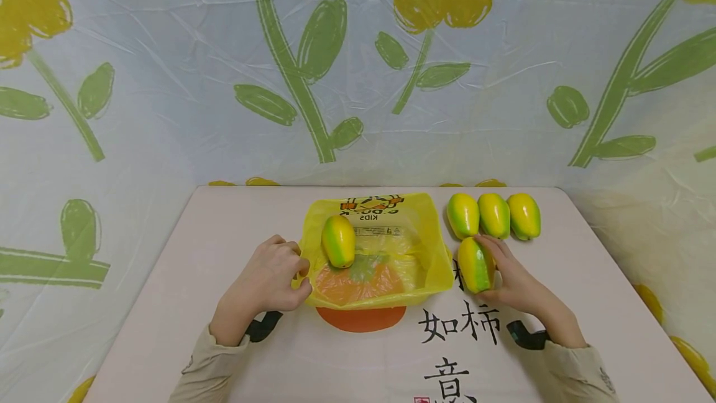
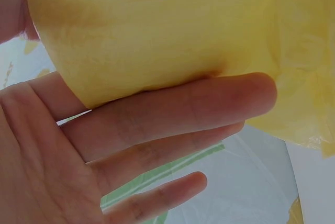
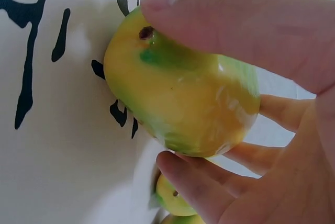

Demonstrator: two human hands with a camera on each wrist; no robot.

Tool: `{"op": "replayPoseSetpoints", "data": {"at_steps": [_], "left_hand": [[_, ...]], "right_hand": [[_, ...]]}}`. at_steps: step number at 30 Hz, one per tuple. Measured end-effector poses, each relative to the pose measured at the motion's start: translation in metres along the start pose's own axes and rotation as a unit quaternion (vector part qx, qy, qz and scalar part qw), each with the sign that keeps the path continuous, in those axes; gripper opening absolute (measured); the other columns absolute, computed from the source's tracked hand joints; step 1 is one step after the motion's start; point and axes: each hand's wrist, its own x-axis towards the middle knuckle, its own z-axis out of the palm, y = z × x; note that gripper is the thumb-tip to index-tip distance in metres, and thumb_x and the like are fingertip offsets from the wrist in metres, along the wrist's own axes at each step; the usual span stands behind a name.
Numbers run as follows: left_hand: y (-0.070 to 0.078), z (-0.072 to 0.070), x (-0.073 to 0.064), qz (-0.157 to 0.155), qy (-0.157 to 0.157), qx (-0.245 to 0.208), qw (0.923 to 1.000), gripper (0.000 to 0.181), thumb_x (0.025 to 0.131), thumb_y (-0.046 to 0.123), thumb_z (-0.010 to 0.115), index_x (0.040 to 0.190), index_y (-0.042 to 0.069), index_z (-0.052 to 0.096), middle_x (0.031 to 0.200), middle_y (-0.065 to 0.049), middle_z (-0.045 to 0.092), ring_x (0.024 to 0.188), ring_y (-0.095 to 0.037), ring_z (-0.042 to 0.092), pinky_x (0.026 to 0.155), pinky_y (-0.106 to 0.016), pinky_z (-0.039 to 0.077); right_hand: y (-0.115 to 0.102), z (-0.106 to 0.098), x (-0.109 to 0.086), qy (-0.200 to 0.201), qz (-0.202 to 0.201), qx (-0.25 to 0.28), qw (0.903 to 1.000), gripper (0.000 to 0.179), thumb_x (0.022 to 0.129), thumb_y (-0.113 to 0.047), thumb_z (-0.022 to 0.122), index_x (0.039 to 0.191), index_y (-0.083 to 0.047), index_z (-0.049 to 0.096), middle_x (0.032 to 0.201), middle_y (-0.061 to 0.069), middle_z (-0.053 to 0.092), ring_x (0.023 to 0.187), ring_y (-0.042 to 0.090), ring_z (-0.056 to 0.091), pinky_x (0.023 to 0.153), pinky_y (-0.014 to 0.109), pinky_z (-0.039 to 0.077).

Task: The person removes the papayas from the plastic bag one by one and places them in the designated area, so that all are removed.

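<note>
A yellow plastic bag (image 1: 433,247) lies spread with its mouth open on the table, and one yellow-green mango (image 1: 338,241) rests in its left part. My left hand (image 1: 274,275) holds the bag's left edge; in the left wrist view the thin yellow film (image 2: 157,35) passes between the thumb and fingers. To the right of the bag, my right hand (image 1: 517,275) grips another mango (image 1: 475,265) from its right side. In the right wrist view the thumb lies across that mango (image 3: 178,93) near its dark stem end, with the fingers around the other side.
Three more mangoes (image 1: 495,216) stand in a row at the back right, just behind the gripped one. Black brush characters (image 1: 450,378) and an orange printed shape (image 1: 360,319) mark the pale tabletop (image 1: 335,365). A flower-patterned cloth (image 1: 196,98) hangs around the back and sides.
</note>
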Motion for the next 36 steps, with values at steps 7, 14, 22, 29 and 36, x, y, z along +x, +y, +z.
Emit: {"op": "replayPoseSetpoints", "data": {"at_steps": [7,14,22,29,36], "left_hand": [[0.0005,-0.0009,0.0001,0.0,0.0,-0.001,1.0,0.032,0.064,0.016,0.063,0.047,0.024,0.038,0.048,0.014,0.034,0.054,-0.008,0.041,0.065,-0.035,0.042],[0.0006,-0.0009,0.0,0.002,0.003,-0.001,1.0,0.032,0.064,0.016,0.063,0.047,0.024,0.038,0.048,0.014,0.034,0.054,-0.008,0.041,0.065,-0.035,0.042],[0.0013,-0.0019,0.0001,0.002,0.002,-0.004,1.0,0.032,0.065,0.016,0.064,0.047,0.024,0.038,0.048,0.014,0.035,0.055,-0.008,0.042,0.066,-0.036,0.042],[0.0013,-0.0017,0.0002,0.001,-0.001,-0.007,1.0,0.034,0.065,0.016,0.063,0.047,0.024,0.036,0.048,0.015,0.031,0.054,-0.008,0.04,0.065,-0.035,0.041],[0.0019,-0.0018,0.0004,0.001,-0.003,-0.004,1.0,0.032,0.065,0.016,0.063,0.047,0.024,0.037,0.049,0.015,0.031,0.054,-0.008,0.039,0.065,-0.035,0.042]], "right_hand": [[0.0006,0.0011,0.0004,-0.003,-0.002,0.006,1.0,0.11,0.06,0.002,0.088,0.151,0.002,0.026,0.152,0.028,0.02,0.135,0.049,0.027,0.101,0.074,0.028],[0.0018,0.0019,0.0009,0.002,0.001,0.004,1.0,0.111,0.059,0.005,0.087,0.151,0.002,0.026,0.152,0.027,0.02,0.135,0.048,0.027,0.102,0.072,0.029],[0.0038,0.0022,0.0015,0.002,0.006,0.008,0.9999,0.11,0.06,0.006,0.086,0.152,0.001,0.025,0.153,0.026,0.021,0.135,0.048,0.027,0.102,0.072,0.029],[0.0045,0.0019,0.0027,0.0,0.005,0.004,1.0,0.11,0.06,0.006,0.086,0.152,0.001,0.025,0.153,0.026,0.021,0.135,0.048,0.027,0.102,0.072,0.029],[0.0065,0.0014,0.004,0.0,0.007,0.0,1.0,0.111,0.06,0.006,0.087,0.152,0.001,0.025,0.153,0.027,0.021,0.136,0.048,0.027,0.102,0.071,0.029]]}}
